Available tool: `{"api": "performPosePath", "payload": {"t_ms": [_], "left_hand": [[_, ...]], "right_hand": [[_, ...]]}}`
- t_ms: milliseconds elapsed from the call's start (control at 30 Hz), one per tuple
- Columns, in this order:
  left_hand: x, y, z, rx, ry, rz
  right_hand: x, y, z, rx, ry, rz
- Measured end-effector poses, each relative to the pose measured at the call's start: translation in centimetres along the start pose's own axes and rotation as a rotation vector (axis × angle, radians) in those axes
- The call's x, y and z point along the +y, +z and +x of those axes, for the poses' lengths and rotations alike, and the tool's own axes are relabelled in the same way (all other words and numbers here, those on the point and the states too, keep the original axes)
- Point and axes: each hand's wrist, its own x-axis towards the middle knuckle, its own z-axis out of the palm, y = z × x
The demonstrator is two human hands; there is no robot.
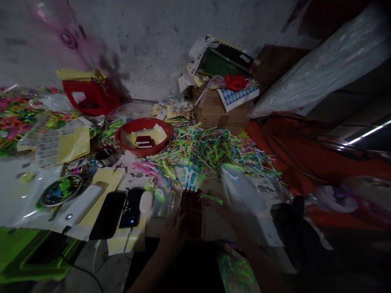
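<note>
A dark red slotted block (191, 213) lies at the front of the table, directly before me. My left hand (175, 226) rests at its left edge, fingers stretched out and touching it. Right of the block, my right hand (221, 207) is dim and smeared by motion. A light green strip (212, 198) is close to its fingertips; whether they hold it cannot be made out. Beyond the block's far end lie white and blue beaded strips (189, 179). Behind them spreads a large heap of green, white and blue beaded strips (210, 146).
A red basin (119, 140) holds cards and another dark red block. Phones (108, 215), a white power bank (82, 205), a white case (146, 201) and a bowl (45, 199) of small pieces lie left. A cardboard box (210, 106) stands behind; black cloth (293, 224) lies right.
</note>
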Motion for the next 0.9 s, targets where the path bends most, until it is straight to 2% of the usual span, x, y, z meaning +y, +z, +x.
{"api": "performPosePath", "payload": {"t_ms": [67, 233, 300, 367, 467, 600, 733, 900], "left_hand": [[1.0, -1.1, 1.0, 0.016, 0.004, -0.05], [3.6, -4.1, 4.1, 0.096, 0.149, -0.188], [4.1, -4.8, 5.0, 0.114, 0.155, -0.244], [4.2, -5.2, 5.6, 0.086, 0.104, -0.326], [4.2, -5.8, 5.9, -0.032, -0.058, -0.454], [4.3, -6.8, 5.6, -0.156, -0.236, -0.515], [4.2, -6.6, 5.1, -0.131, -0.225, -0.588], [4.3, -5.1, 5.2, -0.13, -0.196, -0.517]], "right_hand": [[-0.8, 0.4, -0.2, -0.029, 0.018, 0.002], [-2.1, 2.3, -1.4, -0.18, 0.038, 0.048], [-2.4, 2.8, -2.1, -0.218, 0.043, 0.041], [-2.7, 3.1, -2.6, -0.234, 0.037, 0.012], [-3.3, 3.0, -3.2, -0.216, -0.007, -0.107], [-3.7, 2.8, -3.5, -0.238, -0.095, -0.223], [-2.9, 2.7, -3.5, -0.265, -0.13, -0.189], [-1.6, 2.3, -3.3, -0.284, -0.018, -0.126]]}}
